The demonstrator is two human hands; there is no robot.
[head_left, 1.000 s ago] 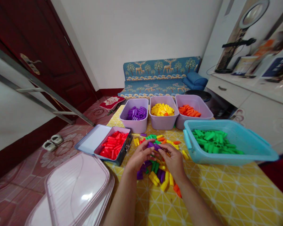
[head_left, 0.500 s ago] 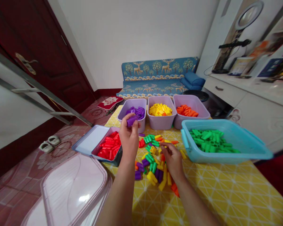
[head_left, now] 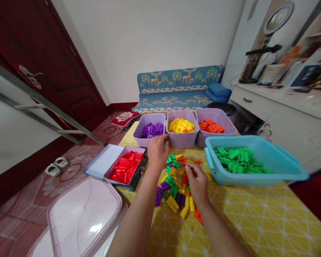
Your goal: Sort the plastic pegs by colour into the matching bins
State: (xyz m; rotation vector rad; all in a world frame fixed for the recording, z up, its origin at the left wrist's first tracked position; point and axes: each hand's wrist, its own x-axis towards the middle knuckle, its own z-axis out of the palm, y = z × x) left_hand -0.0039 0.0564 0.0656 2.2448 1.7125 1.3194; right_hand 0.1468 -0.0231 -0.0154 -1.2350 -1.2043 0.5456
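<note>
My left hand point(head_left: 157, 152) is in front of the purple-filled bin, past the near wall. Its fingers are bent and apart, with no piece visible in them. At the right edge of the loose pile, my right hand point(head_left: 197, 181) has its thumb and fingertips drawn together; what they hold, if anything, is hidden. The pile of plastic tube-like pieces point(head_left: 173, 203) mixes yellow, green, purple and orange ones. Similar purple pieces point(head_left: 152, 130) fill the bottom of the left lilac bin point(head_left: 139, 137). Part of the pile lies behind my left hand.
A lilac bin point(head_left: 182, 141) holds yellow pieces, another lilac bin point(head_left: 231, 125) orange ones. Green pieces lie in the blue tub point(head_left: 259, 178), red ones in the lidded box point(head_left: 136, 178). Stacked lids point(head_left: 82, 214) sit at front left. A sofa point(head_left: 173, 96) stands behind.
My left hand has moved down and right from the purple bin, and the purple piece it held is gone from its fingers. My right hand has stayed at the pile, shifting slightly.
</note>
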